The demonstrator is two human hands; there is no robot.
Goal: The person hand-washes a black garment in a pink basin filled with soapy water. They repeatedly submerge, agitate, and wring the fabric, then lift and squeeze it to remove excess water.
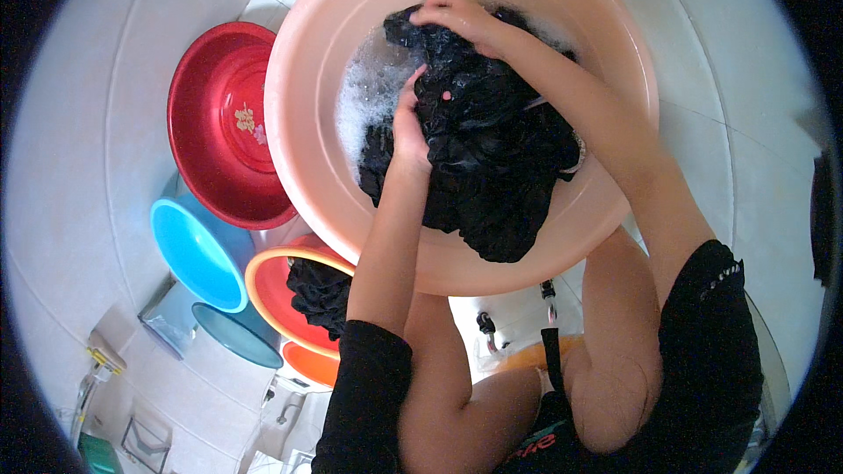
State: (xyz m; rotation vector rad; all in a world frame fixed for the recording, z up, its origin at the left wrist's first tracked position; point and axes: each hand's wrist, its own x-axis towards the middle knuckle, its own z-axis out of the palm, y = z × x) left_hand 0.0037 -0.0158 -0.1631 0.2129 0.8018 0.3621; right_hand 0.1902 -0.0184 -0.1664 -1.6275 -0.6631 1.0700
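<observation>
A large pink plastic basin (461,276) holds soapy water and a bunched heap of wet black fabric (500,210). My left hand (411,122) presses against the left side of the heap, its thumb and fingers partly hidden by the cloth. Over the top of the fabric lies my right hand (458,20), fingers bent on a wet fold near the far side. White suds (369,99) float left of the cloth. A small pink spot shows on the fabric between my hands. Whether the right fingers grip the fold tightly is hard to see.
Left of the pink basin stand a red basin (197,112), a blue basin (197,257) and an orange-rimmed basin (263,303) with dark fabric (319,296) inside. A teal basin (237,336) sits below them. A mop or squeegee (99,365) is at lower left, on tiles.
</observation>
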